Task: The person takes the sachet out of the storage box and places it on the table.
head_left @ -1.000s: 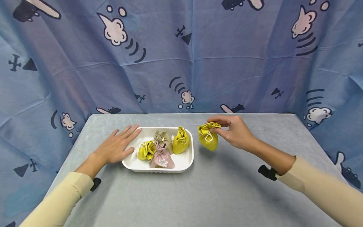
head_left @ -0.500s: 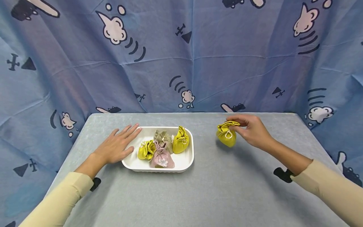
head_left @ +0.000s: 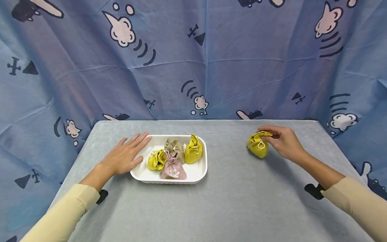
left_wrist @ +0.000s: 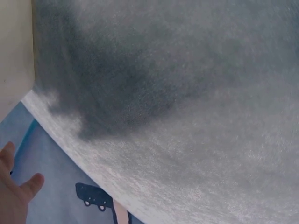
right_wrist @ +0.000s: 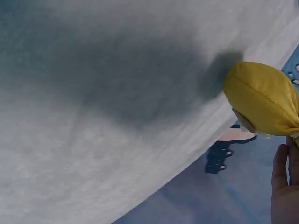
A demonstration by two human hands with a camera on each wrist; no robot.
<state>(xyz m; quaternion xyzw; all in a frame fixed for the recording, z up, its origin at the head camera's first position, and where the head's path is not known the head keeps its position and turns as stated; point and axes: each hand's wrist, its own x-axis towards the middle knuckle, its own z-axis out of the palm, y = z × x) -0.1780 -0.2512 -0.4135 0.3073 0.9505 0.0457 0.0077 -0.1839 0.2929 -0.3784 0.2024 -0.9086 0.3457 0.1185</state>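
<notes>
My right hand [head_left: 285, 143] pinches the gathered top of a yellow drawstring pouch [head_left: 258, 148], with a white cord loop showing on its front. In the right wrist view the same pouch [right_wrist: 261, 98] hangs bottom-first close over the table, its shadow beside it. My left hand [head_left: 125, 154] lies with fingers spread at the left rim of a white tray [head_left: 198, 173]. Inside the tray are a yellow pouch [head_left: 155, 161] at left, a pink pouch [head_left: 173, 168] with a white flower, a grey-green pouch [head_left: 175, 146] behind it and another yellow pouch [head_left: 192, 151] at right.
A grey cloth-covered table [head_left: 223, 205] carries the tray and extends to both sides. Behind it hangs a blue patterned curtain [head_left: 242, 50], close along the table's far edge.
My right hand has moved to the right across the table with the yellow pouch, away from the tray. The left hand stays at the tray's rim.
</notes>
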